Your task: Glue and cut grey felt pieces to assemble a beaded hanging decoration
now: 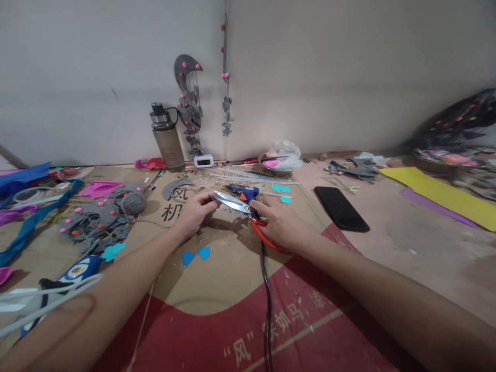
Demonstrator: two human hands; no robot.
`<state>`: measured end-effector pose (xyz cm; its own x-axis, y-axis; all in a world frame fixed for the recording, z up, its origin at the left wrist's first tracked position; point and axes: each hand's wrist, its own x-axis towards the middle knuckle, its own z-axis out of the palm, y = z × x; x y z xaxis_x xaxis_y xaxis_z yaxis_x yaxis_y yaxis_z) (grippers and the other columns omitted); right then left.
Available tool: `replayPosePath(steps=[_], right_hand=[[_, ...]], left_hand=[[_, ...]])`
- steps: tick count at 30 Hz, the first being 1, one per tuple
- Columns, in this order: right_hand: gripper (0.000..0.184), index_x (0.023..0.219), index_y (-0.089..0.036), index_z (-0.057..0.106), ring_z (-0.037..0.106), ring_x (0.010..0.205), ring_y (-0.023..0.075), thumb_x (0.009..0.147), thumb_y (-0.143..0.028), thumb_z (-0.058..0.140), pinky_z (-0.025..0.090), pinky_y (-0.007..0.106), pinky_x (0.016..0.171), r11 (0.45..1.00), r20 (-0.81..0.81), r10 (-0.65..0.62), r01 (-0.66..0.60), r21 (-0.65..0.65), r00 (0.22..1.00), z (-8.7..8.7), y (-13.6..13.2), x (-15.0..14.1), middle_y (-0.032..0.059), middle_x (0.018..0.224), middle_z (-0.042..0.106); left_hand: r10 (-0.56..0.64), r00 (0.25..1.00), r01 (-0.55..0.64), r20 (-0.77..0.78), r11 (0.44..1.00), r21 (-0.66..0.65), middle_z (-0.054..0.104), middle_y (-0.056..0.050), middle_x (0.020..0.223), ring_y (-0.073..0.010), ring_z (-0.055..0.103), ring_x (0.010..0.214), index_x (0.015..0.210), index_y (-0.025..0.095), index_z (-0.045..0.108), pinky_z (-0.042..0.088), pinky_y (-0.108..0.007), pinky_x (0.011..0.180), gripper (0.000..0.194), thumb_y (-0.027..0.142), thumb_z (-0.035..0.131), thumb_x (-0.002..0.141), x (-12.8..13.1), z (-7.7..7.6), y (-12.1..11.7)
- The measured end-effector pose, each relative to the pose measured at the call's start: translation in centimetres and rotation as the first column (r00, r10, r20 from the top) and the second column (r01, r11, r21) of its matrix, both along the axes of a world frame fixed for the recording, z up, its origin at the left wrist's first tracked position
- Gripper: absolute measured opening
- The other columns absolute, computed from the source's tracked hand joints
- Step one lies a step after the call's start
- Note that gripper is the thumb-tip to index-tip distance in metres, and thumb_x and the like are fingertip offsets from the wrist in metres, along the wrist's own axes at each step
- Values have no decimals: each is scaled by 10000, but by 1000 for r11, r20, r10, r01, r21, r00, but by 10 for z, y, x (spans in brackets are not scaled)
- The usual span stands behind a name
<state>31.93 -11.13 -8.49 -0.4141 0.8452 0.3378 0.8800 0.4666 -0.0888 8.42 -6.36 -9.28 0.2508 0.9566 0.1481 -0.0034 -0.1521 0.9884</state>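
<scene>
My right hand grips a pair of scissors by the red handles, the metal blades pointing left. At the blade tips, my left hand has its fingers pinched together; whatever lies between them is too small or hidden to make out. Just beyond the scissors is a blue glue gun, partly covered by them. A black cord runs from below my right hand towards me. Two blue felt hearts lie on the cardboard in front of my hands.
Grey felt pieces with pompoms and a yarn ball are at left. A bottle stands by the wall, near a small digital display. Right of my hands lie a phone and yellow felt. Turquoise cutouts lie beyond.
</scene>
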Motion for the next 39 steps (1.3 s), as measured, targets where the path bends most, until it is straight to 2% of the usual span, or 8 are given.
replayPosePath(steps=[8,15,21,24,27,32,39], right_hand=[[337,1178,-232,570,575,865,203,864,-300,469,406,294,709,1000,-18,29,-29,-3,999,2,0,2,103,1068,620],[351,1166,-239,573,606,869,205,822,-258,505,425,285,723,1000,-167,24,-25,-2,986,-3,5,4,76,1041,651],[325,1148,-207,554,579,920,225,837,-270,486,431,308,750,1000,-223,18,-21,-10,975,-3,8,4,107,1031,610],[341,1178,-203,532,559,901,211,852,-285,475,425,307,752,999,-212,21,-28,-32,977,0,6,1,114,1038,560],[332,1172,-208,533,533,840,193,859,-295,467,406,287,690,999,-158,2,-8,-37,987,2,4,-1,109,1001,525],[355,1199,-221,505,495,822,198,851,-282,465,358,276,639,997,5,-39,39,72,999,1,3,2,101,969,510],[373,1207,-209,495,484,821,196,836,-247,481,338,274,642,983,100,-33,14,185,994,-4,5,5,105,974,514]], left_hand=[[2,999,0,32,998,-68,444,38,549,-57,337,459,763,167,655,233,-213,443,165,305,699,684,1,-1,0],[51,977,-36,208,997,-75,496,43,569,-56,417,488,753,157,623,311,-192,483,200,273,742,640,2,2,3],[78,981,-68,177,996,-61,577,11,599,-64,469,498,722,138,622,349,-197,492,180,273,724,659,2,1,5],[76,985,-66,155,995,-70,642,-28,679,-80,518,528,733,133,616,378,-206,506,198,291,715,669,3,3,4],[91,984,-81,150,994,-71,640,-18,666,-69,498,503,773,136,619,367,-196,492,207,277,720,661,4,4,4],[92,985,-81,146,993,-85,653,-26,697,-66,489,511,917,138,649,360,-190,493,311,270,730,647,3,1,6],[63,998,-63,22,998,-9,589,8,635,-56,414,488,806,145,672,286,-198,461,200,292,701,674,3,-1,4]])
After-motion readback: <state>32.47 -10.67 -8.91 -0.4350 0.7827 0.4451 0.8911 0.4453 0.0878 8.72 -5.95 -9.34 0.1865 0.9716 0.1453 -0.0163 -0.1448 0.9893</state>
